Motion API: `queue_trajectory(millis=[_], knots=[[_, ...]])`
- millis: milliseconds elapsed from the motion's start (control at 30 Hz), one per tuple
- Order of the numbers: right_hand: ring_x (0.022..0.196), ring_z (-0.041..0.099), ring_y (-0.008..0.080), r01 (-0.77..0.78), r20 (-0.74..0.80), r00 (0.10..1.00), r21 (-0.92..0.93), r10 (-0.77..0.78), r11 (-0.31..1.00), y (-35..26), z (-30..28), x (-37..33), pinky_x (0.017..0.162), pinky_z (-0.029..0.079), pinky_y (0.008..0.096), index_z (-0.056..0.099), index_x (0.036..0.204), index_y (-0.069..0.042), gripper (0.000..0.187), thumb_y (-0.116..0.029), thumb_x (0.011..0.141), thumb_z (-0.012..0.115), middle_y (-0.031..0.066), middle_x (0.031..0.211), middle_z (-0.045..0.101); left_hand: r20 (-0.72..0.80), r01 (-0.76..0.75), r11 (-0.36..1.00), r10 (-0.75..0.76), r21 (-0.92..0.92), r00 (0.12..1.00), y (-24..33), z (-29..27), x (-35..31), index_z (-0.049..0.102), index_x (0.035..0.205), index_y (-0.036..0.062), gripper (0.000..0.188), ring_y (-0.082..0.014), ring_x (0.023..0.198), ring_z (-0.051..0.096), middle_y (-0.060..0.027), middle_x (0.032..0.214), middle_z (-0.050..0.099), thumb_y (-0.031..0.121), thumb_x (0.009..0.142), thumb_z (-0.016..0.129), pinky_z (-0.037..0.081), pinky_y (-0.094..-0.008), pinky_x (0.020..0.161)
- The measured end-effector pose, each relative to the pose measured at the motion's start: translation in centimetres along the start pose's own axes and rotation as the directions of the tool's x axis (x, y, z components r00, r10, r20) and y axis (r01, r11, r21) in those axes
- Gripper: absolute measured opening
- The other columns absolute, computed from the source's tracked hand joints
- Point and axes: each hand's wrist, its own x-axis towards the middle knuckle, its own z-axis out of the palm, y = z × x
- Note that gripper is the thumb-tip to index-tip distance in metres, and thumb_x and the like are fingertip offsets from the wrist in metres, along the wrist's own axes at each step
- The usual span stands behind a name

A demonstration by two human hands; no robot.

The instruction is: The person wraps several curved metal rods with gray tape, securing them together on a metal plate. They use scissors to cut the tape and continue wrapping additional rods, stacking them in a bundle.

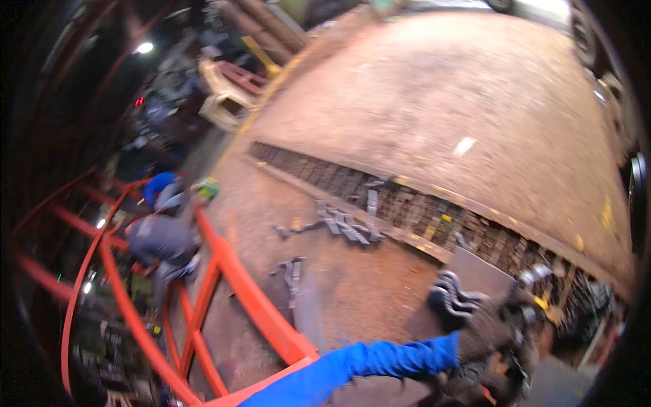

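Note:
My left arm, in a blue sleeve, reaches across the lower edge to the right. My left hand, in a dark brown work glove, is beside a shiny grey metal piece. Motion smears its fingers, so its grip does not show. Close to that glove lies a stack of wavy bent metal strips, next to a flat grey plate. Below the left glove is a dark, blurred jumble; my right hand cannot be made out there.
An orange-red steel frame spans the lower left. Two people, one in a dark shirt, bend beside it. More bent metal strips lie on the brown floor near a long grating-covered channel. A beige plastic chair stands farther back.

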Motion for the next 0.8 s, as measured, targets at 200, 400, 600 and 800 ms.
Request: queue_trajectory(millis=[200, 400, 600, 800], knots=[[0.1, 0.062, 0.0239, -0.208, -0.378, 0.856, 0.372, 0.353, 0.904, 0.6, 2.9, -2.0, 0.088, 0.05, 0.0359, 0.066, 0.111, 0.002, 0.029, -0.002, 0.083, 0.074, 0.0136, 0.111, 0.067, 0.039, -0.203, 0.972, 0.2, 0.116, 0.979, 0.8, 1.6, 0.7, 0.059, 0.12, 0.0011, 0.028, -0.0241, 0.079, 0.063, -0.0152, 0.09, 0.062, 0.015, 0.096, 0.059, 0.052, -0.0386, 0.071], [0.116, 0.055, 0.0194, -0.407, -0.339, 0.835, 0.148, 0.433, 0.901, 5.7, 2.6, -6.9, 0.098, 0.044, 0.0302, 0.055, 0.126, 0.002, 0.035, -0.015, 0.096, 0.054, 0.0119, 0.124, 0.061, 0.022, -0.351, 0.903, 0.357, 0.249, 0.934, 0.0, 1.0, 0.3, 0.06, 0.121, 0.002, 0.033, -0.0345, 0.091, 0.063, -0.0201, 0.097, 0.061, 0.014, 0.09, 0.063, 0.05, -0.0434, 0.081], [0.116, 0.054, 0.0179, -0.532, -0.322, 0.825, -0.171, 0.463, 0.829, 7.0, 3.5, -7.9, 0.097, 0.043, 0.0286, 0.053, 0.128, 0.0, 0.035, -0.022, 0.101, 0.047, 0.0092, 0.123, 0.059, 0.116, -0.129, 0.979, 0.112, 0.157, 0.987, 2.4, -0.5, -0.2, 0.057, 0.123, 0.0024, 0.039, -0.0338, 0.094, 0.063, -0.0204, 0.1, 0.061, 0.016, 0.089, 0.067, 0.051, -0.0418, 0.083], [0.092, 0.066, 0.0219, -0.294, -0.383, 0.755, 0.528, 0.532, 0.797, 0.7, 5.2, -2.3, 0.081, 0.052, 0.0353, 0.068, 0.105, -0.003, 0.019, -0.005, 0.087, 0.07, 0.0087, 0.102, 0.069, 0.086, -0.064, 0.941, 0.037, 0.332, 0.996, 2.6, -2.1, -1.1, 0.064, 0.12, 0.0079, 0.024, -0.0179, 0.093, 0.068, -0.0094, 0.106, 0.07, 0.014, 0.097, 0.063, 0.055, -0.0324, 0.083]])
